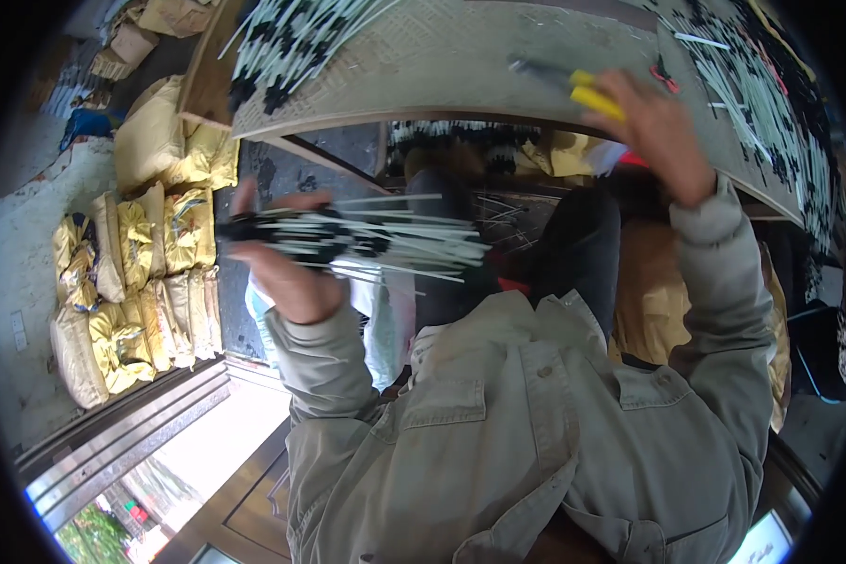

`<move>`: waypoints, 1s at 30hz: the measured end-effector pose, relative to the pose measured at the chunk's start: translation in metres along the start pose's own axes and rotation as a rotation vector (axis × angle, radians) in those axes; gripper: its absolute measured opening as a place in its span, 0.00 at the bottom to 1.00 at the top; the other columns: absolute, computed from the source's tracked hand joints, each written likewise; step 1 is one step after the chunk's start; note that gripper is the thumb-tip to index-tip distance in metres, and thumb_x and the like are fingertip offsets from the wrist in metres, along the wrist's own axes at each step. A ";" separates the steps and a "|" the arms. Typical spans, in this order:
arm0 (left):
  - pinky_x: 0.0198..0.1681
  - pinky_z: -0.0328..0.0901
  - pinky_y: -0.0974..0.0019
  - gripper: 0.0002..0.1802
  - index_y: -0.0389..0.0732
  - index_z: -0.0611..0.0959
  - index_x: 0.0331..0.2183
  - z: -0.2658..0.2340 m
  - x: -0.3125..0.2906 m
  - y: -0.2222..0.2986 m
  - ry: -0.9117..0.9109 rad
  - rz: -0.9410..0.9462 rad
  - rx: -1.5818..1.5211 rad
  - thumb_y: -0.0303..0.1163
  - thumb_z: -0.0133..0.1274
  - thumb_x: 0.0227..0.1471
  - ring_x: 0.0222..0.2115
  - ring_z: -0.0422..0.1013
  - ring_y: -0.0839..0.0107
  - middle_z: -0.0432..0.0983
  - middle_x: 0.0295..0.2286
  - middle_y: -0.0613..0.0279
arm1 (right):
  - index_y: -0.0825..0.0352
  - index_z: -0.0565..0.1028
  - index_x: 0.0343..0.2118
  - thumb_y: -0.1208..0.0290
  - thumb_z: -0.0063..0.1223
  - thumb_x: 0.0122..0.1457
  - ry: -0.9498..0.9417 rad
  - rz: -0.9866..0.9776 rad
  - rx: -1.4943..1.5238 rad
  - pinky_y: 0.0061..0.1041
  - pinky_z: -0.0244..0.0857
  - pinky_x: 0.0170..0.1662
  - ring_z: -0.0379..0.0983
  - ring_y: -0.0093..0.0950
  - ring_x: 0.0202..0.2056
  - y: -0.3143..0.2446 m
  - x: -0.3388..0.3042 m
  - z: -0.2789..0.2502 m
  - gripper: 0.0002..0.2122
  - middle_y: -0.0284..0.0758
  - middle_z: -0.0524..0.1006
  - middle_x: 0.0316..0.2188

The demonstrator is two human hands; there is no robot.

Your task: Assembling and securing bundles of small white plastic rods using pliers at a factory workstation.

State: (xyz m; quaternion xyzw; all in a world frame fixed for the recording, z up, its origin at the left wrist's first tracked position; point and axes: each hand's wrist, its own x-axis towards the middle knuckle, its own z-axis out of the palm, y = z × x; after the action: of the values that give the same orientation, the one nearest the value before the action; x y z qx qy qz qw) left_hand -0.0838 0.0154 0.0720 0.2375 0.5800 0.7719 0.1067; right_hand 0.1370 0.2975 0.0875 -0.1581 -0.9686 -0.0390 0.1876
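My left hand [296,284] is wrapped round a bundle of thin pale sticks with black parts [399,240], held level over my lap, left of the middle. The loose pale ends fan out to the right, and the black ends lie by my fingers. Above the table's near edge at the right, my right hand [656,136] grips yellow-handled pliers [587,91]. Their dark jaws point left over the tabletop. Motion blurs this hand and the tool, so I cannot tell whether the jaws are apart.
A heap of similar black-and-pale sticks [296,47] lies at the table's [442,80] left end, another [761,103] at its right end. Small red-handled scissors [665,75] rest near the right heap. Stuffed tan sacks [150,141] are stacked on the left floor.
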 end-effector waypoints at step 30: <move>0.53 0.55 0.63 0.30 0.35 0.56 0.55 -0.011 -0.093 -0.111 -0.320 -0.610 -0.329 0.40 0.42 0.55 0.49 0.61 0.61 0.62 0.48 0.49 | 0.69 0.75 0.30 0.60 0.57 0.47 -0.141 -0.160 1.362 0.28 0.62 0.34 0.70 0.34 0.31 -0.118 -0.021 0.024 0.15 0.37 0.75 0.30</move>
State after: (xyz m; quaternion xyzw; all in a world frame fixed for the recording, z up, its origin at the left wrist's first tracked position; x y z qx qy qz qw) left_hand -0.0208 -0.0011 -0.0582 0.1512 0.4683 0.7407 0.4573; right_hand 0.1094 0.1826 0.0553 0.0648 -0.7958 0.5751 0.1783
